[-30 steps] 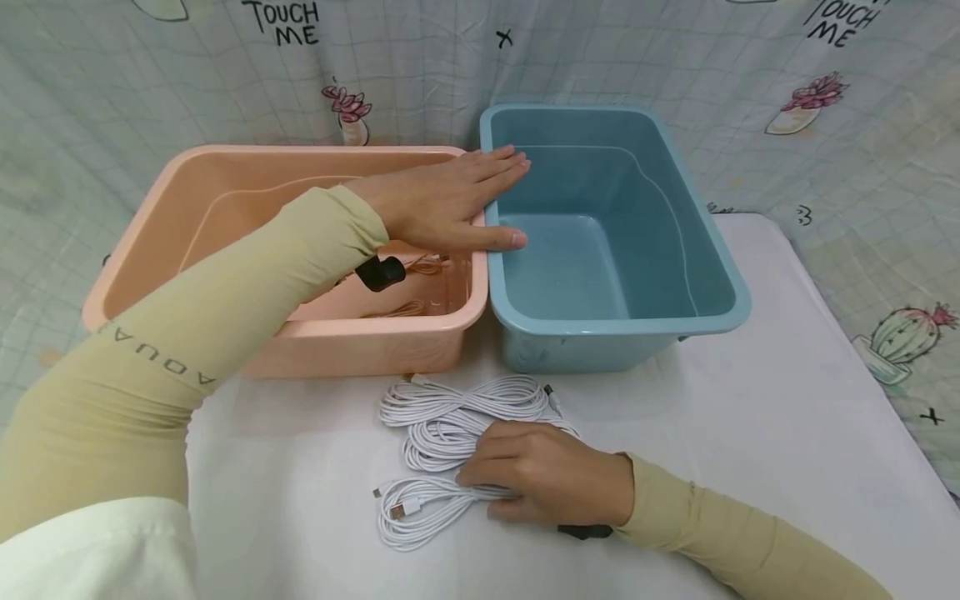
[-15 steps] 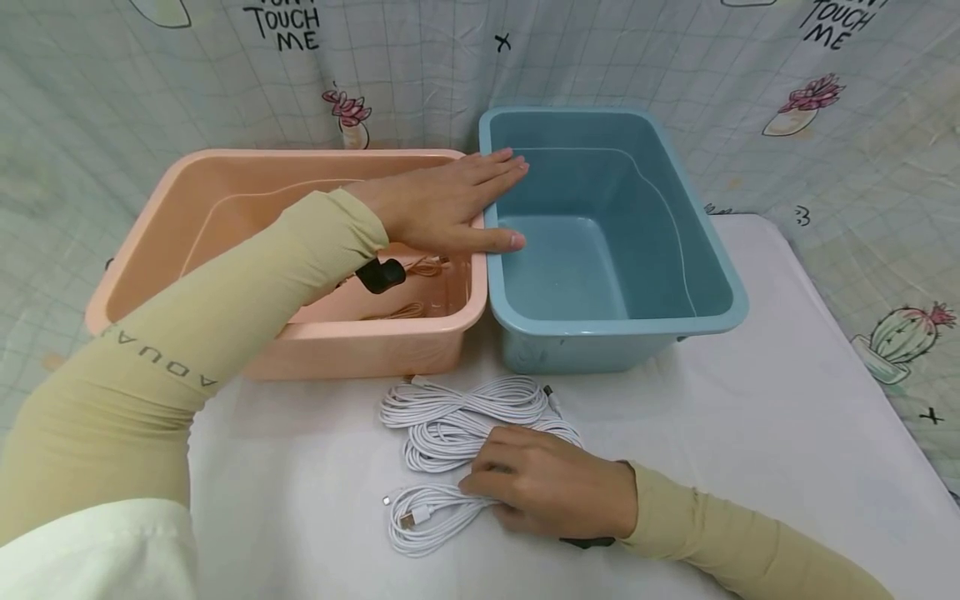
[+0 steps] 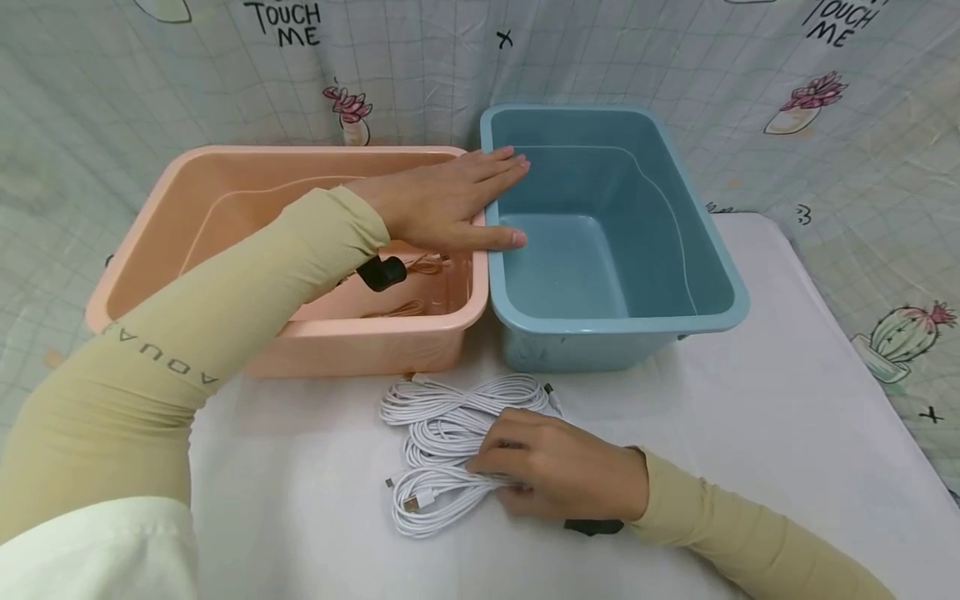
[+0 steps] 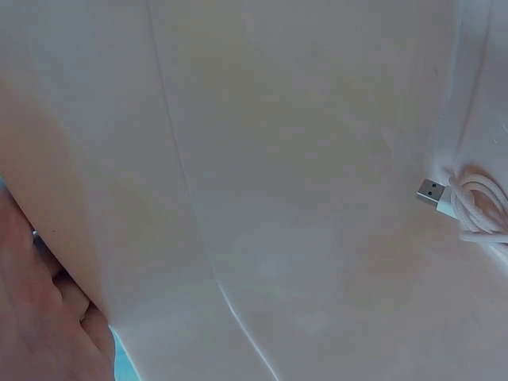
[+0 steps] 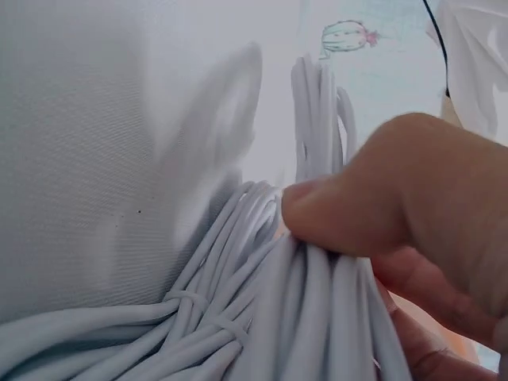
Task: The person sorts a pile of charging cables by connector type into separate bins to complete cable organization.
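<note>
My right hand pinches a bundled white USB cable, its metal plug pointing left. In the right wrist view, thumb and fingers close on the cable strands. Just behind, more coiled white cables lie on the cloth in an overlapping pile; one narrow band shows around them. My left hand rests with straight, spread fingers across the touching rims of a peach bin and a blue bin. The left wrist view shows only part of that hand.
Inside the peach bin lie cables, partly behind the left arm; one cable with a USB plug shows close up. The blue bin's bare floor is visible. A patterned curtain hangs behind the white-covered table.
My right hand first drew the held cable bundle slightly right and toward me, then moved it back up against the other coils, lifting it a little. The left hand stays put.
</note>
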### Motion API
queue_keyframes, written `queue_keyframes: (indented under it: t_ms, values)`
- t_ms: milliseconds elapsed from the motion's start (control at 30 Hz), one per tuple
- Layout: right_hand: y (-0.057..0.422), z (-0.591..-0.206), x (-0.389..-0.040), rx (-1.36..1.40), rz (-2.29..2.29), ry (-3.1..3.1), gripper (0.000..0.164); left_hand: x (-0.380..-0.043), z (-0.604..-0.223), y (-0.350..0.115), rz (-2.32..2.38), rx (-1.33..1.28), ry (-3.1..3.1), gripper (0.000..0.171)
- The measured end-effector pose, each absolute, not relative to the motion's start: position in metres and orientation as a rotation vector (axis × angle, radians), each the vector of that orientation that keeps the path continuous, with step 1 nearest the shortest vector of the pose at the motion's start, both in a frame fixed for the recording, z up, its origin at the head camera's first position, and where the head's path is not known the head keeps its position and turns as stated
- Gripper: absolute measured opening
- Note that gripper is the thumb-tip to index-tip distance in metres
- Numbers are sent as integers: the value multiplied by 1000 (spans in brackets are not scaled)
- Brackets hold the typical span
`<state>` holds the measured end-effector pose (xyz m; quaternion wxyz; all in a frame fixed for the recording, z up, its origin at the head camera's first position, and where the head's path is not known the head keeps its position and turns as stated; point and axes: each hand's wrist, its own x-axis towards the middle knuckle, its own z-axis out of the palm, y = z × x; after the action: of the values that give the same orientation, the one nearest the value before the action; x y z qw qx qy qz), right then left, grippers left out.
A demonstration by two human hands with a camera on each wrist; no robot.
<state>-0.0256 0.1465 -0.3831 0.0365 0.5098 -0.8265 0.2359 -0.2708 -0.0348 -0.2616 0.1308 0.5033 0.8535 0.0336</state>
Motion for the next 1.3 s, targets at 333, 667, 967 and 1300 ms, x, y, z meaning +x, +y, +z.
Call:
queue_keyframes:
  t_ms: [333, 667, 967, 1300]
  values:
    - [150, -388, -34, 1478, 994, -2588, 39, -272, -262, -34, 99, 1456, 2466, 96]
    - [152, -389, -42, 1404, 1198, -2659, 38, -271, -261, -36, 115, 1462, 2469, 95]
    - [155, -388, -49, 1432, 1178, -2697, 36, -272, -260, -35, 111, 1469, 2472, 96]
    - [163, -383, -54, 1535, 1132, -2771, 44, -272, -261, -35, 102, 1456, 2475, 95]
